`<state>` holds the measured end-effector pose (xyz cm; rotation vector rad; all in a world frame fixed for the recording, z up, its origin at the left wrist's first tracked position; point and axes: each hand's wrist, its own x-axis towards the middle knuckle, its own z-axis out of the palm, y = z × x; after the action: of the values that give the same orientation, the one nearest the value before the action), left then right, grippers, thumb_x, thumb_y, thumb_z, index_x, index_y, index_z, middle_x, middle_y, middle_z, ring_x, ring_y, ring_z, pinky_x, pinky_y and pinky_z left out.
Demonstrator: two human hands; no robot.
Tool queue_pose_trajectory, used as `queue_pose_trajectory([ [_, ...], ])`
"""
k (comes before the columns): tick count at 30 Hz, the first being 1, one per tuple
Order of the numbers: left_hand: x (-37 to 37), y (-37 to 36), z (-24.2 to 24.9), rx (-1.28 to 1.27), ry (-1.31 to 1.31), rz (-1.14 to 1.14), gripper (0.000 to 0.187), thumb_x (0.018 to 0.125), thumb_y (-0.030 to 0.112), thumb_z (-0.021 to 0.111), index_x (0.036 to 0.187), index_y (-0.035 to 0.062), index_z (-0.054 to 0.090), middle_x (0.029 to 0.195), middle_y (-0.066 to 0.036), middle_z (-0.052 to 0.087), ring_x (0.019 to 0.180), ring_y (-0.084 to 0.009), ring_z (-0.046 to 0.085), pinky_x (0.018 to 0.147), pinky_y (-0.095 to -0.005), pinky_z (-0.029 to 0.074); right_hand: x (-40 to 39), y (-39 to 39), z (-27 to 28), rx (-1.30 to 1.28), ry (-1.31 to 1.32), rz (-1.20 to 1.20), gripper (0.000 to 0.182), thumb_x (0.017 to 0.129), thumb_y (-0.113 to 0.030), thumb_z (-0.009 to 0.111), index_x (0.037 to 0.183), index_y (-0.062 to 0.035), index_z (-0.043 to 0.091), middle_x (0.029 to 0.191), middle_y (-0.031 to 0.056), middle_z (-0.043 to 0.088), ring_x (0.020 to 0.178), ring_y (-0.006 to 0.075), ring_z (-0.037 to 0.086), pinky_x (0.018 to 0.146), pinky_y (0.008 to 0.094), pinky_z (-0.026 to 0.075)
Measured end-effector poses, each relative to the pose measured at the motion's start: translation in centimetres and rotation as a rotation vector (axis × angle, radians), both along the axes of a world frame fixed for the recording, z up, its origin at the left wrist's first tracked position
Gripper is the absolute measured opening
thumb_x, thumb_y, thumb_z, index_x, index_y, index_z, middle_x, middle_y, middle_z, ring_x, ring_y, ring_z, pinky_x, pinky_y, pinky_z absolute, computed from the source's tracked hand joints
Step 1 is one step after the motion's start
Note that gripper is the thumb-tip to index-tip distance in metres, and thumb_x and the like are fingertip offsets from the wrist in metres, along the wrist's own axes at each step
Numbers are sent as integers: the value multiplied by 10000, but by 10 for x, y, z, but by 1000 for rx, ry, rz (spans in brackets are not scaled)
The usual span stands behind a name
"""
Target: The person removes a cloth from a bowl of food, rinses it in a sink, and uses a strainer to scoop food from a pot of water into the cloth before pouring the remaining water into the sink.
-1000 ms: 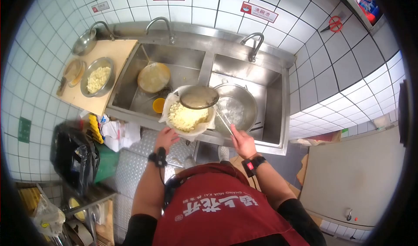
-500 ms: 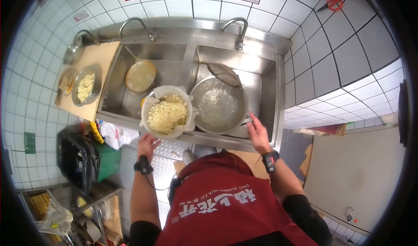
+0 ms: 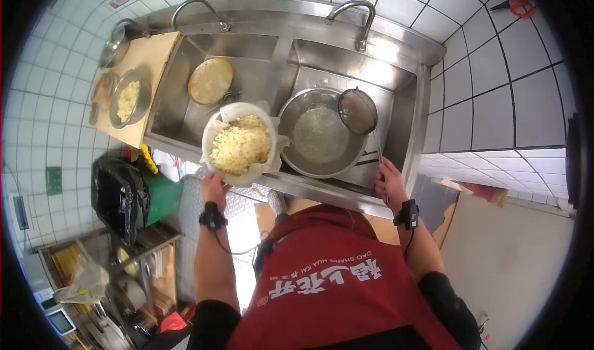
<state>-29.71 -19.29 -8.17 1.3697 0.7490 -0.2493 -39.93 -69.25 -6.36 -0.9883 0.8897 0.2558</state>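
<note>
My right hand (image 3: 390, 180) is closed around the long handle of a round mesh strainer (image 3: 357, 110), which is held tilted at the right rim of a large metal basin (image 3: 289, 146). Cloudy water stands in the basin, inside the right sink. At the front of the sinks, by the divider, a round bowl lined with white cloth (image 3: 213, 130) is heaped with pale chopped pieces (image 3: 242, 144). My left hand (image 3: 215, 188) is at this bowl's near edge, fingers curled against its side; the bowl partly hides the fingertips.
A yellowish round shallow dish (image 3: 210, 81) lies in the left sink (image 3: 250, 71). A wooden board (image 3: 158, 65) at the left bears a metal bowl (image 3: 143, 99) of similar pale pieces. Two faucets (image 3: 362, 34) rise behind. A black-lined green bin (image 3: 164, 195) stands below left.
My right hand has taken hold of the strainer's handle, and the strainer has swung to the basin's right side. My left hand has moved up to the cloth-lined bowl. The view has shifted.
</note>
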Motion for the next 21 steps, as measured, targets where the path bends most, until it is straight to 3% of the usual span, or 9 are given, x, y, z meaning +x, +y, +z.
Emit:
queue_pose_trajectory([
  [3, -4, -10, 12, -13, 0, 67, 218, 879, 101, 595, 1082, 20, 601, 959, -65, 608, 859, -181, 605, 680, -293, 546, 3, -7, 4, 27, -26, -25, 338, 1018, -209, 537, 1348, -149, 492, 747, -15, 477, 494, 59, 365, 396, 217, 290],
  [5, -8, -7, 13, -44, -14, 39, 192, 876, 100, 593, 1055, 31, 599, 930, -55, 595, 843, -174, 600, 664, -284, 536, 2, -13, 1, 180, -40, -73, 322, 1022, -205, 530, 1337, -145, 497, 747, -14, 468, 495, 59, 364, 395, 216, 288],
  [7, -8, -8, 18, 85, -3, 18, 165, 874, 98, 595, 1029, 43, 596, 897, -42, 570, 816, -163, 586, 657, -287, 532, 1, -18, 2, 219, -48, -100, 305, 1026, -199, 521, 1325, -139, 501, 757, -11, 457, 505, 60, 359, 404, 211, 287],
  [8, -11, -10, 19, 55, 33, 108, 149, 880, 91, 589, 1022, 49, 594, 864, -28, 539, 802, -154, 570, 655, -295, 529, 1, -19, 3, 250, -43, -120, 302, 1027, -199, 519, 1323, -139, 501, 762, -11, 451, 512, 60, 355, 409, 210, 285],
  [15, -16, -6, 28, 86, 67, 44, 148, 904, 98, 570, 1039, 40, 584, 927, -42, 574, 835, -160, 577, 711, -329, 556, 4, -30, -12, 364, 4, -158, 276, 1032, -210, 514, 1299, -142, 498, 759, -11, 438, 527, 61, 341, 416, 215, 269],
  [17, -20, -4, 22, 103, 43, 26, 221, 952, 177, 579, 1112, 28, 606, 1023, -66, 654, 908, -205, 617, 796, -346, 515, 8, -29, -10, 374, 36, -168, 275, 1032, -212, 517, 1297, -143, 498, 754, -12, 438, 525, 61, 338, 415, 216, 266],
  [21, -29, -26, 55, 99, 51, 145, 260, 980, 240, 573, 1120, 23, 599, 1019, -82, 644, 910, -214, 617, 787, -360, 522, 12, -31, -16, 385, 46, -127, 274, 1032, -218, 518, 1297, -149, 499, 750, -13, 438, 513, 59, 327, 414, 215, 262],
])
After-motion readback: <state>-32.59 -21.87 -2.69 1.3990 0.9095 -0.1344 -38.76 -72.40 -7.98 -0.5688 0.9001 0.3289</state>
